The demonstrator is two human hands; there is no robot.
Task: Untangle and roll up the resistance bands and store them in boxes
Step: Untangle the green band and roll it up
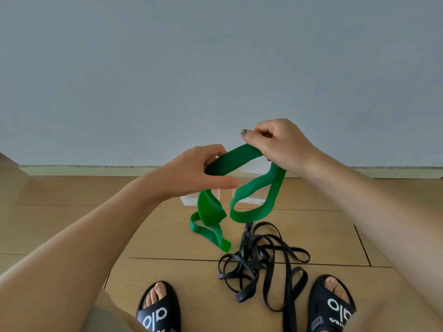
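A wide green resistance band (236,159) hangs in the air between my two hands, with twisted loops drooping below them. My left hand (201,170) grips the band at its left end, fingers curled round it and thumb stretched out below. My right hand (275,142) pinches the band's upper right part. On the floor below lies a tangled heap of narrow black bands (261,257). Behind the green loops stands a clear plastic box (189,200), partly hidden by the band.
The floor (167,238) is light wooden boards and meets a grey wall (215,68) with a pale skirting board. My two feet in black slides (158,310) (332,305) stand on either side of the black heap.
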